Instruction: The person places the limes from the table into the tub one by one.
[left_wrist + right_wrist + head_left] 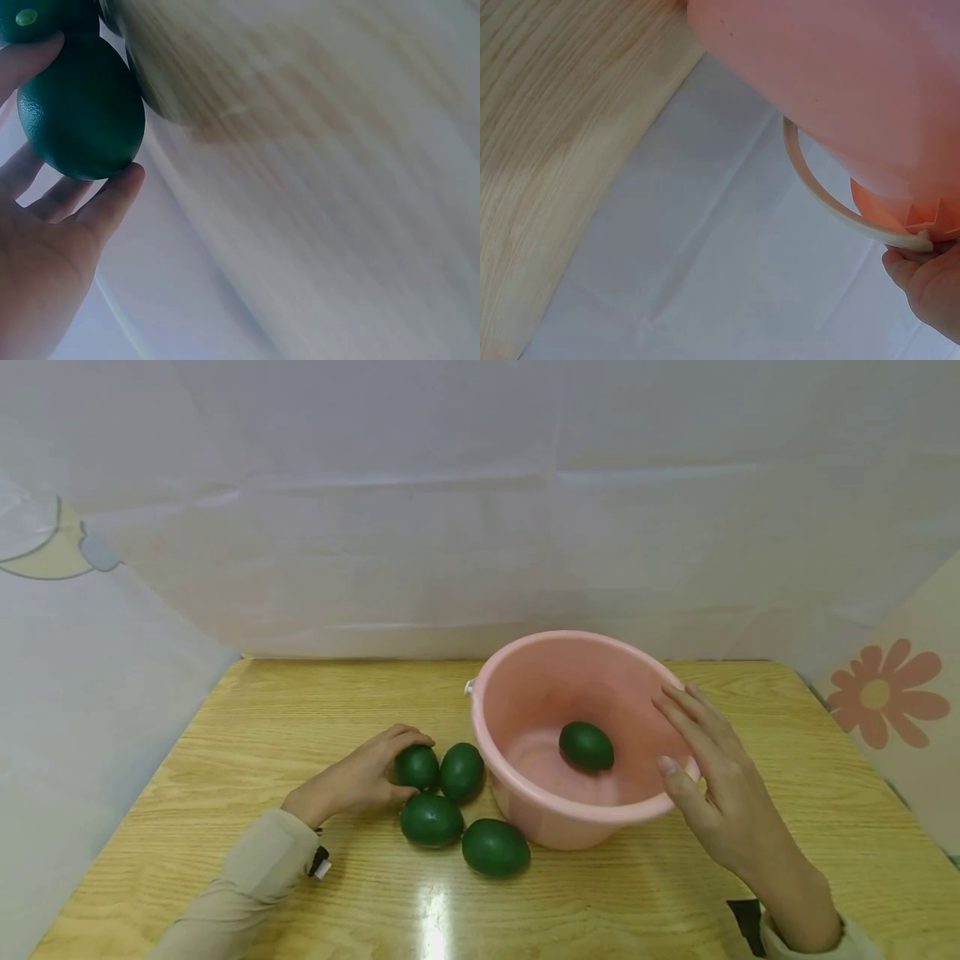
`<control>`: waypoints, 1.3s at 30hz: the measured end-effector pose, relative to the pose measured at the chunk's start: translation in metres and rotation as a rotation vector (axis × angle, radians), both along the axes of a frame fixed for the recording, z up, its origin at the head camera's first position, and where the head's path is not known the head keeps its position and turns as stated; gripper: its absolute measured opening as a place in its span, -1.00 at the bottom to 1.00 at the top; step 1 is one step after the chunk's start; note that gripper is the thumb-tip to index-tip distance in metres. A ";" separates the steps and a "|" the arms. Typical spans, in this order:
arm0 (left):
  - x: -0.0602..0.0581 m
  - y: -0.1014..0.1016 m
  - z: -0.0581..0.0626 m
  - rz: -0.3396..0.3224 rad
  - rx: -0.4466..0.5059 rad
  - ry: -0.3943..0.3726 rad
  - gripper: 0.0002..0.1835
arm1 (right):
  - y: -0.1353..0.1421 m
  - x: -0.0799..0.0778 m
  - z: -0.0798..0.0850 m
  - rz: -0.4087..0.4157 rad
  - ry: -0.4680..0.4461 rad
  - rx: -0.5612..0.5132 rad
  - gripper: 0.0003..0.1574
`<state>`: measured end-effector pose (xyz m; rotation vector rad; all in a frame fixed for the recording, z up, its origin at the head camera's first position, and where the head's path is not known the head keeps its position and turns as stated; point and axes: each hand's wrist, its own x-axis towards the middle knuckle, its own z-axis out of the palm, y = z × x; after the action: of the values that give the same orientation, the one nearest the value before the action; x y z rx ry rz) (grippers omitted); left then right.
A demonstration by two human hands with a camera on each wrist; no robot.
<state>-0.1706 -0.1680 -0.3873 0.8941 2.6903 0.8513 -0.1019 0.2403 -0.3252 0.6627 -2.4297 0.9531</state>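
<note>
In the head view my left hand grips a dark green avocado on the table, thumb on the near side and fingers over the far side. The left wrist view shows the thumb and fingertips around this avocado. Close beside it lie an upright-looking avocado, another in front and one nearer the bucket. Inside the pink bucket rests one more avocado. My right hand is at the bucket's right rim, its fingers extended and spread over the edge.
The bucket's pale handle hangs down its outer side in the right wrist view. A wooden table carries everything. White sheeting stands behind the table, with a printed flower at the right.
</note>
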 end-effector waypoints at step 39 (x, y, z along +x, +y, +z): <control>0.003 -0.008 0.022 0.078 0.107 0.123 -0.28 | 0.000 -0.001 0.000 0.009 0.020 -0.004 -0.31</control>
<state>-0.1676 -0.1763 -0.3652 0.8967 2.8241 0.9968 -0.1030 0.2399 -0.3255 0.6793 -2.4083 0.9503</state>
